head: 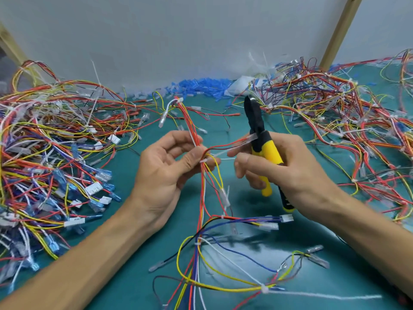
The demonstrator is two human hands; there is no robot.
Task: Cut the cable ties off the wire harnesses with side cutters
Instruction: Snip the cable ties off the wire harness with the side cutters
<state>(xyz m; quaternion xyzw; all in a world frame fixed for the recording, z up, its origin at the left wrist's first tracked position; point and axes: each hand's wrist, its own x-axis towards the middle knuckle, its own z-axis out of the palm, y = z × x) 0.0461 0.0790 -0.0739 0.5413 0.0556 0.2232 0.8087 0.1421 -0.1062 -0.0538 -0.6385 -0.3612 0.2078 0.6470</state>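
Note:
My left hand [165, 168] pinches a wire harness [202, 198] of red, yellow, white and blue wires at a white cable tie [203, 161]. The tie's thin tail sticks out to the right, toward my right hand [288, 173]. That hand grips the yellow handles of the side cutters [260, 139], whose black head points up and away, above the tie and not touching it. Further white ties [198, 244] bind the harness lower down, where it trails over the green mat toward me.
A big heap of tangled harnesses [51, 153] lies at the left and another heap [348, 121] at the right. Blue connector sleeves [201, 86] pile along the grey back wall. A wooden post [339, 32] stands at the back right. The green mat [143, 220] shows between the heaps.

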